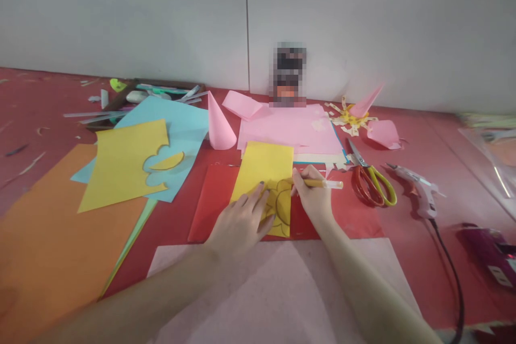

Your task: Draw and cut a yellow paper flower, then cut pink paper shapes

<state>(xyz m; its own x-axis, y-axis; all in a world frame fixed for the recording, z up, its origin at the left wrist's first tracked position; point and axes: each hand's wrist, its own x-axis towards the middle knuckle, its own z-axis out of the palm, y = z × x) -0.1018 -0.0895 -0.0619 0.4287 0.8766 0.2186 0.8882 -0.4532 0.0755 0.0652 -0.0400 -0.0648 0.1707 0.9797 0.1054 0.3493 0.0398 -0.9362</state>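
Note:
My left hand point(239, 220) lies flat, fingers spread, on a yellow sheet of paper point(264, 164). Dark curved outlines, like petals or a scalloped shape, are drawn on the sheet's lower right part. In my right hand point(314, 199) is a pen point(322, 184) with a yellowish barrel and a pale end. Its tip touches or nearly touches the sheet near the right edge, by the top of the outlines. Beneath the yellow sheet lies a red sheet point(209, 199). Scissors point(373, 183) with red and yellow handles rest to the right of my right hand.
To the right are a glue gun point(419, 188) with a cord and a purple power box point(487, 252). Behind stand a pink paper cone point(220, 126) and pink sheets point(286, 129). At left lie a cut yellow sheet point(124, 156), blue paper point(177, 113) and orange paper point(60, 242).

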